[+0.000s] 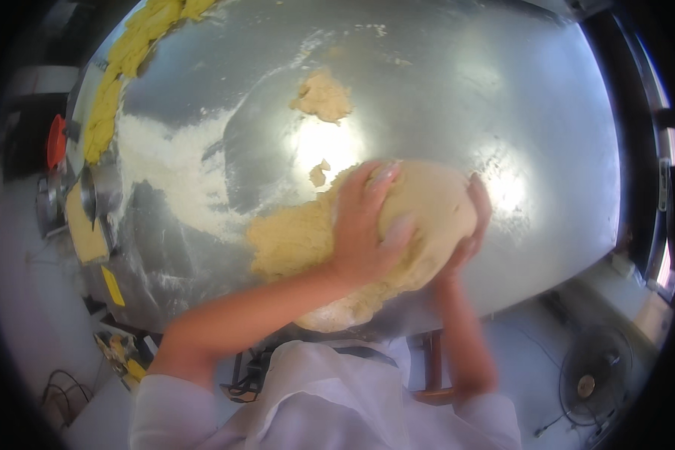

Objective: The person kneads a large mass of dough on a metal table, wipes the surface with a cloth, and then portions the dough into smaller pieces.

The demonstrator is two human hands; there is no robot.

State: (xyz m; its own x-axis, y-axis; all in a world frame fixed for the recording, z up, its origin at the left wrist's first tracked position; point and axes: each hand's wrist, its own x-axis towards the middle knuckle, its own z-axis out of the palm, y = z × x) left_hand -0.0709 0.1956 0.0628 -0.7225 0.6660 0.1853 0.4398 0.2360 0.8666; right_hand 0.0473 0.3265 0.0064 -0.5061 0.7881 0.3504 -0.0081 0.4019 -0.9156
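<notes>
A large mass of pale dough point(433, 197) lies on the metal tabletop near its front edge. My left hand point(365, 225) presses on its left part with spread fingers, the fingertips sinking into the surface. Around the far right side of the dough curls my right hand point(475, 225), partly hidden by it. The dough looks smooth and rounded on the right; a rough, flattened part point(292, 236) reaches left under my left forearm. Beyond the hands lie a torn dough piece point(323, 95) and a small scrap point(319, 172).
White flour point(174, 163) is spread on the left of the metal table point(562, 140). Yellow dough point(102, 118) runs along the far left edge. Nearby are a metal container point(102, 188), a yellow strip-like object point(112, 286) and a red bowl-shaped object point(56, 140). A fan point(596, 374) stands at lower right.
</notes>
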